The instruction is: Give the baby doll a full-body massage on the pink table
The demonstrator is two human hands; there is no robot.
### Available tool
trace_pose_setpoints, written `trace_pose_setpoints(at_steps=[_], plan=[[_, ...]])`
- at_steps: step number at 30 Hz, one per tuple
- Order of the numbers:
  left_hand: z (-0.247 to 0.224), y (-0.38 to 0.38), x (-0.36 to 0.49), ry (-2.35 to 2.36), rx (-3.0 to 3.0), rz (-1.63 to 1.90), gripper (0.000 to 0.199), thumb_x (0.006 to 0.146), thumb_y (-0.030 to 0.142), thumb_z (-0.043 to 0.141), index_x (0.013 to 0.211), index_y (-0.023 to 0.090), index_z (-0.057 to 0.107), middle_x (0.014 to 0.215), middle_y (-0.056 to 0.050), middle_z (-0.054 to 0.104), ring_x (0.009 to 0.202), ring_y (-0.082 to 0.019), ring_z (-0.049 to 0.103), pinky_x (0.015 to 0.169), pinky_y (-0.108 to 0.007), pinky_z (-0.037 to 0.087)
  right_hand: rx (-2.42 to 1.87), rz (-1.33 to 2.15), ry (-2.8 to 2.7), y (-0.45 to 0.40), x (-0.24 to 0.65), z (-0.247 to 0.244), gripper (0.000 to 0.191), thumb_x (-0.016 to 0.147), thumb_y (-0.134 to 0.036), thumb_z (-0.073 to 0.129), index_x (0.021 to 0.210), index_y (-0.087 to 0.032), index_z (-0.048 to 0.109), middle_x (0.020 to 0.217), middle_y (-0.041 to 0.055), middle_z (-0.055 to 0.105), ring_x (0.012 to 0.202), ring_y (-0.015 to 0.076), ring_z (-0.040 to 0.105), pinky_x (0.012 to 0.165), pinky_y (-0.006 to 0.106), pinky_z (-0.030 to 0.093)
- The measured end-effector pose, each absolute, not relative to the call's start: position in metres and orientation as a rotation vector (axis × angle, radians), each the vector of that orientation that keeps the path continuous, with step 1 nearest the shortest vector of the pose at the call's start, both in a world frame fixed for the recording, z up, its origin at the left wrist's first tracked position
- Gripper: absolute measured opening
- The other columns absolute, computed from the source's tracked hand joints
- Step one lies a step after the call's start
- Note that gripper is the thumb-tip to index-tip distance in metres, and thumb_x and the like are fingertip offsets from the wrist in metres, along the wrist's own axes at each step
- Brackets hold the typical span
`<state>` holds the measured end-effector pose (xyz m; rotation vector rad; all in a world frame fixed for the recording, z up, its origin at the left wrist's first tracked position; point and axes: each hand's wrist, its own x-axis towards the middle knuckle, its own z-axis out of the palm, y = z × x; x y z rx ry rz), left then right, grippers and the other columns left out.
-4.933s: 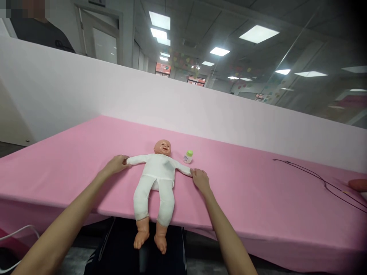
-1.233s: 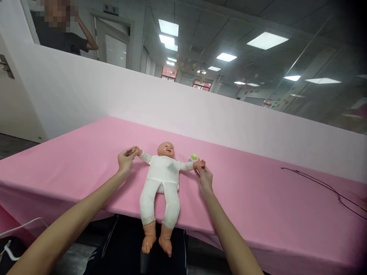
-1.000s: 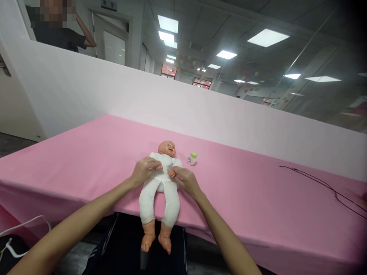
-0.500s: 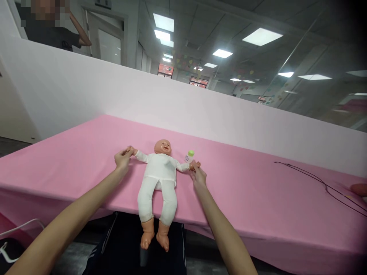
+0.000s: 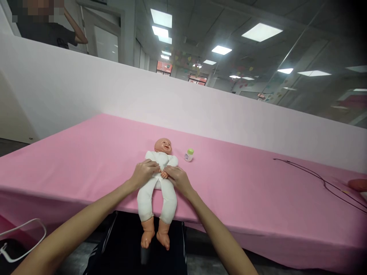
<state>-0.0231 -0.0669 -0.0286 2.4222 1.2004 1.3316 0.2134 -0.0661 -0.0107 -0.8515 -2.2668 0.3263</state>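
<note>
A baby doll [image 5: 157, 183] in a white suit lies face up on the pink-covered table [image 5: 229, 183], its feet hanging past the front edge. My left hand [image 5: 145, 172] is closed round the doll's arm on the left, over the belly. From the other side my right hand [image 5: 178, 178] grips the doll's other arm, and the two small doll hands meet between my hands. Beside the doll's shoulder stands a small white bottle with a green lid [image 5: 189, 155], touched by neither hand.
Thin black cables [image 5: 312, 175] lie on the table at the right, near a reddish-brown object [image 5: 358, 185] at the edge of view. A white wall [image 5: 172, 99] with glass above runs behind the table. A person [image 5: 46, 32] is at the upper left. A white cable [image 5: 28, 252] hangs lower left.
Both my hands have moved inward, bringing the doll's arms from spread out at its sides to folded over its belly. The bottle now shows fully.
</note>
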Motion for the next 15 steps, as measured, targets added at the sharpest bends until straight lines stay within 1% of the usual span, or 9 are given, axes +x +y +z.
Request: trace_pose_setpoints(at_steps=[2, 4, 6, 8, 10, 11, 13, 15], plan=[[-0.031, -0.067, -0.024, 1.192, 2.431, 1.331, 0.022, 0.098, 0.023, 0.063, 0.092, 0.029, 0.083, 0.103, -0.005, 0.081, 0.094, -0.024, 0.068, 0.073, -0.032, 0.047, -0.838, 0.288, -2.289, -0.066, 0.213, -0.013, 0.021, 0.1, -0.03, 0.06, 0.095, -0.025, 0.081, 0.1, 0.0044, 0.081, 0.091, 0.0225, 0.072, 0.092, 0.035, 0.052], [-0.026, -0.062, -0.03, 1.225, 2.296, 1.409, 0.018, 0.097, 0.029, 0.066, 0.094, 0.03, 0.083, 0.101, -0.005, 0.081, 0.092, -0.023, 0.069, 0.075, -0.033, 0.049, -0.872, 0.393, -2.172, -0.06, 0.216, -0.008, 0.019, 0.098, -0.032, 0.064, 0.101, -0.026, 0.082, 0.103, 0.0036, 0.081, 0.094, 0.0229, 0.073, 0.093, 0.036, 0.054], [-0.018, -0.054, -0.04, 1.273, 1.996, 1.593, 0.014, 0.092, 0.034, 0.071, 0.097, 0.029, 0.084, 0.101, -0.005, 0.081, 0.092, -0.024, 0.07, 0.078, -0.033, 0.051, -0.925, 0.548, -1.872, -0.051, 0.224, -0.002, 0.022, 0.093, -0.037, 0.07, 0.107, -0.025, 0.082, 0.109, 0.0041, 0.081, 0.1, 0.0247, 0.074, 0.096, 0.038, 0.056], [-0.013, -0.044, -0.054, 1.311, 1.58, 1.793, 0.019, 0.085, 0.034, 0.078, 0.1, 0.025, 0.083, 0.104, -0.006, 0.081, 0.095, -0.024, 0.072, 0.08, -0.033, 0.054, -0.976, 0.676, -1.475, -0.039, 0.238, -0.002, 0.033, 0.085, -0.041, 0.078, 0.111, -0.021, 0.08, 0.115, 0.0069, 0.08, 0.108, 0.0272, 0.073, 0.101, 0.041, 0.056], [-0.015, -0.035, -0.071, 1.367, 1.132, 1.895, 0.024, 0.076, 0.03, 0.082, 0.098, 0.021, 0.081, 0.104, -0.007, 0.08, 0.093, -0.024, 0.072, 0.076, -0.033, 0.054, -1.044, 0.793, -1.112, -0.027, 0.256, -0.01, 0.041, 0.076, -0.044, 0.085, 0.105, -0.016, 0.079, 0.113, 0.0101, 0.08, 0.111, 0.0287, 0.073, 0.1, 0.042, 0.059], [-0.018, -0.032, -0.079, 1.401, 0.927, 1.896, 0.026, 0.072, 0.029, 0.084, 0.095, 0.018, 0.08, 0.101, -0.008, 0.079, 0.088, -0.024, 0.071, 0.073, -0.032, 0.053, -1.083, 0.856, -0.968, -0.022, 0.265, -0.017, 0.042, 0.072, -0.045, 0.087, 0.101, -0.016, 0.079, 0.111, 0.011, 0.08, 0.11, 0.0288, 0.073, 0.098, 0.041, 0.061], [-0.025, -0.027, -0.092, 1.462, 0.6, 1.855, 0.025, 0.068, 0.028, 0.086, 0.088, 0.015, 0.078, 0.095, -0.009, 0.078, 0.08, -0.021, 0.069, 0.067, -0.03, 0.05, -1.163, 0.956, -0.749, -0.016, 0.28, -0.03, 0.039, 0.069, -0.045, 0.09, 0.092, -0.016, 0.077, 0.105, 0.0117, 0.08, 0.108, 0.0283, 0.075, 0.093, 0.039, 0.064], [-0.029, -0.026, -0.097, 1.473, 0.479, 1.842, 0.024, 0.067, 0.028, 0.086, 0.084, 0.014, 0.076, 0.093, -0.009, 0.077, 0.079, -0.02, 0.068, 0.067, -0.03, 0.049, -1.189, 1.004, -0.664, -0.015, 0.287, -0.036, 0.038, 0.069, -0.044, 0.09, 0.092, -0.017, 0.076, 0.108, 0.0118, 0.08, 0.11, 0.0276, 0.075, 0.093, 0.038, 0.064]])
